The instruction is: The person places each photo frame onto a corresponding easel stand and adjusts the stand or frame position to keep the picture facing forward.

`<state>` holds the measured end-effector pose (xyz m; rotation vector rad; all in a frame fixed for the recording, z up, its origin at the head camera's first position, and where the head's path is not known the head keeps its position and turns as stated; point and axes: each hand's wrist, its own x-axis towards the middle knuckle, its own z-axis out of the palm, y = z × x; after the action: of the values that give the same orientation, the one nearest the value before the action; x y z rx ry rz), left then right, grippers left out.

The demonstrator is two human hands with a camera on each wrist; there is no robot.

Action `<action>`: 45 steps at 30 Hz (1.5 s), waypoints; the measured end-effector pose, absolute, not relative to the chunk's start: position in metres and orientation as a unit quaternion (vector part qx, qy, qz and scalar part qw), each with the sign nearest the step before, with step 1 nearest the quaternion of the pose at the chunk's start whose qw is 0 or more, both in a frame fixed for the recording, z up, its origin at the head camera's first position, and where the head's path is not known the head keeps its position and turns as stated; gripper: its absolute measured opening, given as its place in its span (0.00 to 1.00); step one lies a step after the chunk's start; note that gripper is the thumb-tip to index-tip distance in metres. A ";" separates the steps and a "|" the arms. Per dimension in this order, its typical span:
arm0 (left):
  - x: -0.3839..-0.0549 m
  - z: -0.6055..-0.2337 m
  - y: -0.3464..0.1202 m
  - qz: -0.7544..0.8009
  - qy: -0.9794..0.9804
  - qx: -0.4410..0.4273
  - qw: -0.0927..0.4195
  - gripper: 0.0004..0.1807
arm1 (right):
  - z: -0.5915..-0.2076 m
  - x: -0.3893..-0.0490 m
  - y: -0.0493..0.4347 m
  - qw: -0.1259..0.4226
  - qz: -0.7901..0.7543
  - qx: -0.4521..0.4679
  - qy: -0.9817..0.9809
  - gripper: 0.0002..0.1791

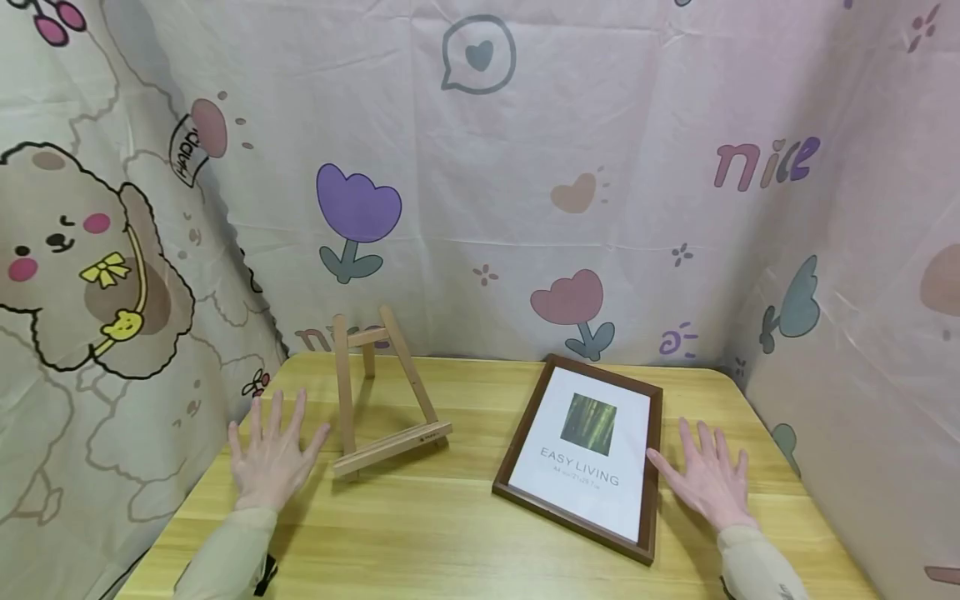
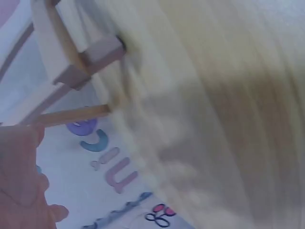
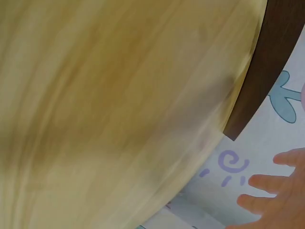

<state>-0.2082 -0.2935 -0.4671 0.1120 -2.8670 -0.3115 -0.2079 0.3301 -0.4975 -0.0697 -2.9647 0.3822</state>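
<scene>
A small wooden tabletop easel (image 1: 393,448) stands at the left of the table, its ledge facing the front. My left hand (image 1: 272,467) is just left of it, fingers straight and spread, holding nothing. In the left wrist view the easel's ledge (image 2: 57,62) shows beyond the fingers. A brown picture frame (image 1: 654,467) with a white "EASY LIVING" insert lies flat, right of the middle. Beside its right edge my right hand (image 1: 708,479) is spread, thumb tip right at the edge. The right wrist view shows one dark side of the picture frame (image 3: 257,71).
The wood-grain table (image 1: 420,542) has rounded far corners. Behind it and on both sides hangs a pale printed cloth (image 1: 480,150) with flowers, hearts and a cartoon bear. Between the easel and the picture frame lies bare tabletop.
</scene>
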 end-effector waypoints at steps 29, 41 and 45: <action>-0.216 -0.454 -0.148 -0.078 -0.975 -0.098 0.184 0.46 | -0.485 -0.186 0.318 -0.030 0.128 -0.029 -0.991 0.59; -0.232 -0.471 -0.088 -0.166 -0.965 -0.183 0.093 0.49 | -0.485 -0.182 0.307 -0.095 0.179 -0.030 -0.979 0.63; -0.236 -0.480 -0.076 -0.200 -0.958 -0.200 0.053 0.50 | -0.488 -0.181 0.304 -0.107 0.190 -0.022 -0.976 0.64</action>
<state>-0.2359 -0.0760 -0.4799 -0.6081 -2.9115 -0.6091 -0.1815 0.3043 -0.4876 -0.0753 -3.2929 0.6428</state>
